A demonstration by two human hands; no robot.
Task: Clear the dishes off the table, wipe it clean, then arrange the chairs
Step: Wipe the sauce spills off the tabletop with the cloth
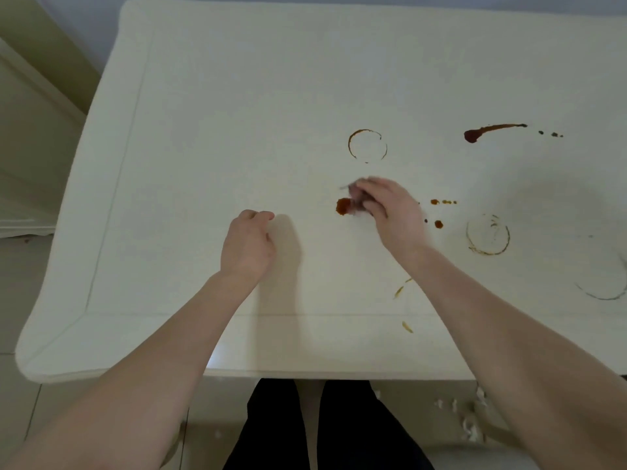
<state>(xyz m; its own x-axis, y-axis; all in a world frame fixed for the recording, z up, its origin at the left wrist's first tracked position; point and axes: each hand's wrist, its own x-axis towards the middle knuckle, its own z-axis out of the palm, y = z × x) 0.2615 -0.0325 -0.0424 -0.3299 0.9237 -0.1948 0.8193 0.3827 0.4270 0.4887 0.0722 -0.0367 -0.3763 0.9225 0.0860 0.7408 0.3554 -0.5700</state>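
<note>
A person stands at the near edge of a white bench (210, 96) with both bare arms stretched over it; no dishes show on the part in view, and the wiping appears to be under way. At the centre of the frame the right hand (390, 212) bears down on a small, dark, blurred wad (354, 198), apparently a cloth or tissue, its fingers (368, 189) curled round it, just beside an orange-brown blot (343, 206). To the lower left of it the left hand (247, 245) sits on or just above the surface, fingers clenched loosely on nothing that can be seen. Stains crowd the right half of the frame: a brown cup ring (351, 147) above the right hand, a dark red streak (488, 130) at upper right, a row of small drops (442, 201) and a second ring (470, 239) to the right, a faint grey arc (600, 296) at the far right edge, and yellowish smears (400, 290) near the front rim. White scraps (470, 425) lie on the floor at lower right. The risk from here is smearing: the wad looks small and already soiled, so a broad stroke could drag the wet blot across clean surface rather than lift it, and the dried rings may resist a light pass. No chairs are in view.
</note>
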